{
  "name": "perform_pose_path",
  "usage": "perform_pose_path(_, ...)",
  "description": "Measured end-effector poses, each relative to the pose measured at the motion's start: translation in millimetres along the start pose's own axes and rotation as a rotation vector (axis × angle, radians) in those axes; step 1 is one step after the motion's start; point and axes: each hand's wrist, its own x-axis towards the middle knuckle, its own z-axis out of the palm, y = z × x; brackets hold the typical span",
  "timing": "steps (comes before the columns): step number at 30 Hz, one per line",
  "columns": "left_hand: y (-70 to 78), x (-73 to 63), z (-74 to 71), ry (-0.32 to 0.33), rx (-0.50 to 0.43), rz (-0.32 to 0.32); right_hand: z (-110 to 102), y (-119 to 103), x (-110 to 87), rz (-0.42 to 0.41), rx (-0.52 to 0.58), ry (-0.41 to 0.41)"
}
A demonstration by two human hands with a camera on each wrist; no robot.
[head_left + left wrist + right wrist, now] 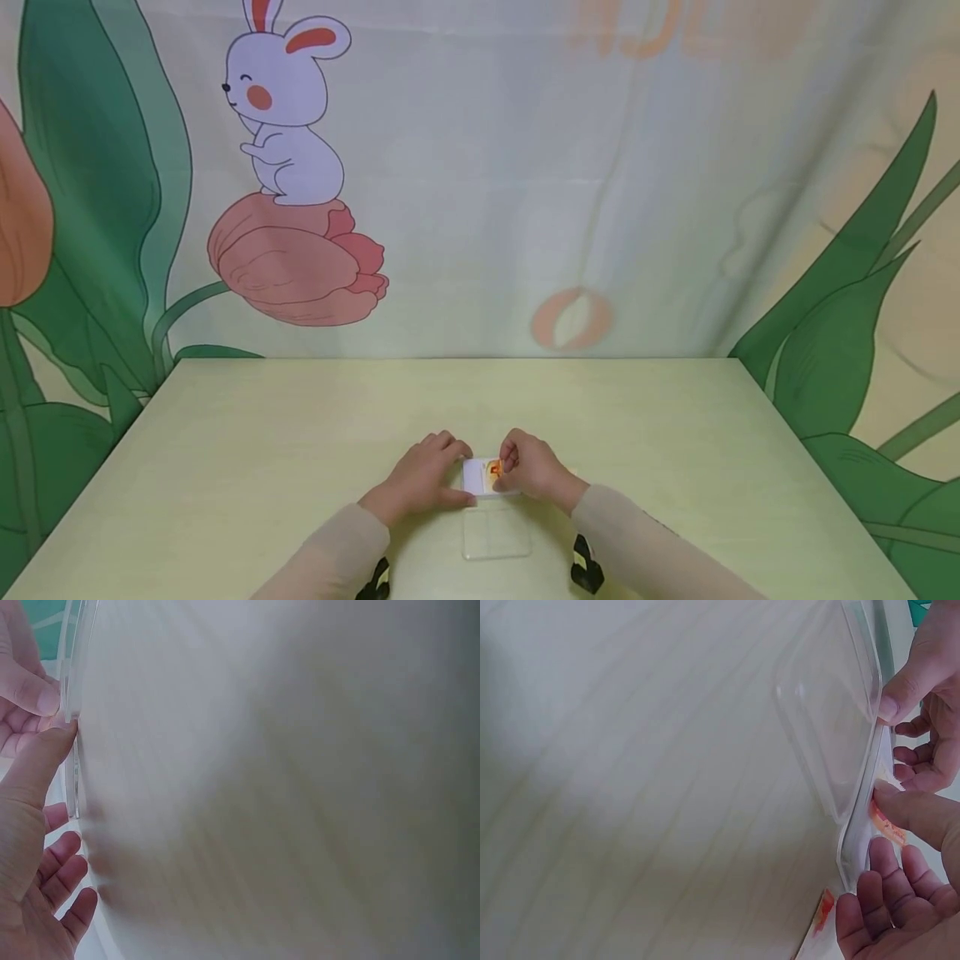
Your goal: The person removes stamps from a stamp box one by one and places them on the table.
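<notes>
A clear plastic case lies on the table in front of me, its transparent lid [495, 535] folded out toward my body. White cards [472, 477] sit in its other half, and a card with an orange picture [492, 473] is on top. My left hand [422, 477] holds the case's left end, thumb [46, 754] on the near edge and fingers at the far side. My right hand [538, 469] pinches the picture card, its thumb [904, 806] on the orange print. That hand hides the case's right end.
Another card with a red print [823, 915] lies beside the case near my right hand, mostly out of view. The pale table [300, 408] reaches back to a printed curtain [465, 208] with a rabbit and plants.
</notes>
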Motion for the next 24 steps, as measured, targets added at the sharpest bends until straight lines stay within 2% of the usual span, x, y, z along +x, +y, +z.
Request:
perform_pose_path(12,-0.7,-2.0,1.9,0.012,0.006,0.015,-2.0,4.4,1.8,0.014,0.059,-0.036)
perform_pose_path(24,1.2,-0.1,0.1,0.000,0.004,0.003,-4.9,5.5,3.2,0.002,0.057,-0.033)
